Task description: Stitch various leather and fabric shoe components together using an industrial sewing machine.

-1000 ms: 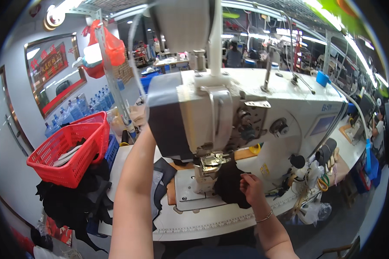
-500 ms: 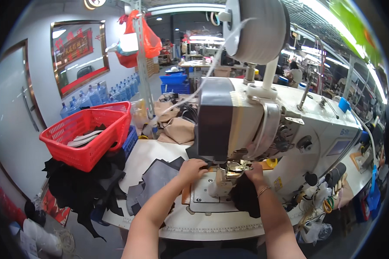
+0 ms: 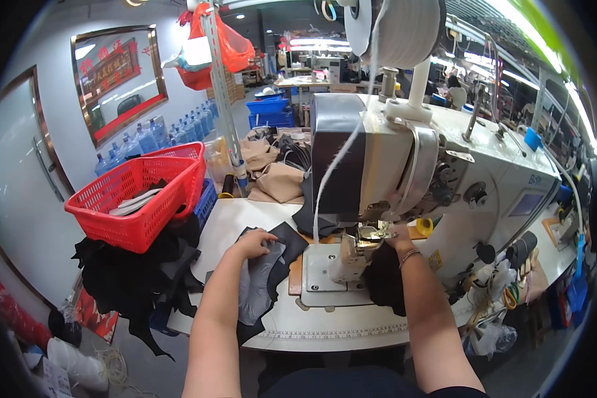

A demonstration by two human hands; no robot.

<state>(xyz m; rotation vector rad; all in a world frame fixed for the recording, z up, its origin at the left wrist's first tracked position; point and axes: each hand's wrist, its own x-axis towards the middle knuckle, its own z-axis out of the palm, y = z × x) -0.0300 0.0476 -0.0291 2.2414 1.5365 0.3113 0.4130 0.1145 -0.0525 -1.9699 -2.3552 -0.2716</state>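
My left hand [image 3: 253,244] lies on the upper edge of a grey piece of material [image 3: 253,292], its fingers apart. Black pieces [image 3: 290,244] show beneath and beside the grey one on the white table left of the needle. My right hand [image 3: 400,239] is just right of the presser foot [image 3: 375,232] of a sewing machine [image 3: 438,172]; its fingers are mostly hidden behind the metal parts. Below that hand, a black piece of fabric [image 3: 385,278] hangs over the right side of the metal bed plate [image 3: 322,272]. A loose white thread [image 3: 338,159] falls in front of the machine head.
Red baskets [image 3: 136,209] stand at the left above a heap of black scraps [image 3: 129,278]. Beige and black pieces [image 3: 275,179] are piled behind the table. A ruler strip [image 3: 338,345] runs along the front edge. A yellow tape roll [image 3: 424,227] sits right of the needle.
My left hand has moved left and back from the needle onto the grey and black pieces. My right hand stays by the presser foot. The white thread now hangs lower, in front of the machine.
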